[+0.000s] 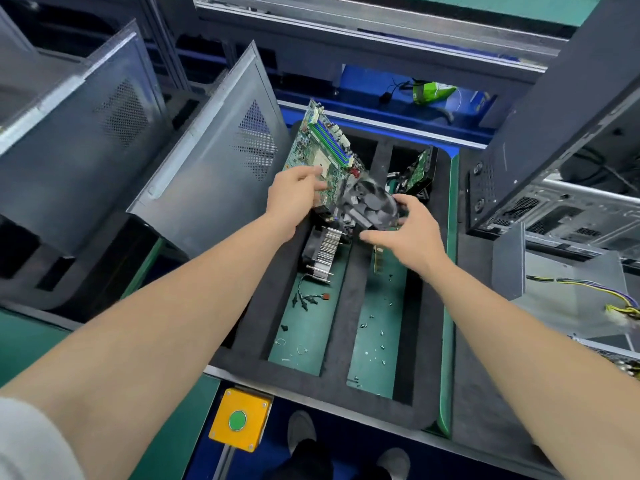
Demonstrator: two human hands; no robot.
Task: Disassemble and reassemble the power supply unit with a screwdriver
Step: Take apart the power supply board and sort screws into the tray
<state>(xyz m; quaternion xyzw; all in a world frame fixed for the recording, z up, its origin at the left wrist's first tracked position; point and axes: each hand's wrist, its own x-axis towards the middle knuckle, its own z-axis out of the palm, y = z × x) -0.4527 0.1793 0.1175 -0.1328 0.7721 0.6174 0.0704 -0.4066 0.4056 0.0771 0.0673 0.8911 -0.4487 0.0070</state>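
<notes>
Your left hand (294, 197) pinches the lower edge of the tilted motherboard (322, 147). Your right hand (412, 230) grasps the black fan (372, 204) by its rim, above the foam tray (427, 341) on the desk (173, 438). The power supply unit (568, 289), a grey box with coloured wires, sits right of the tray, apart from both hands.

No text, brand or number can be read anywhere: the print on the green bag (433, 91) at the far side and the markings on the motherboard (318, 147) are too small and blurred.
</notes>
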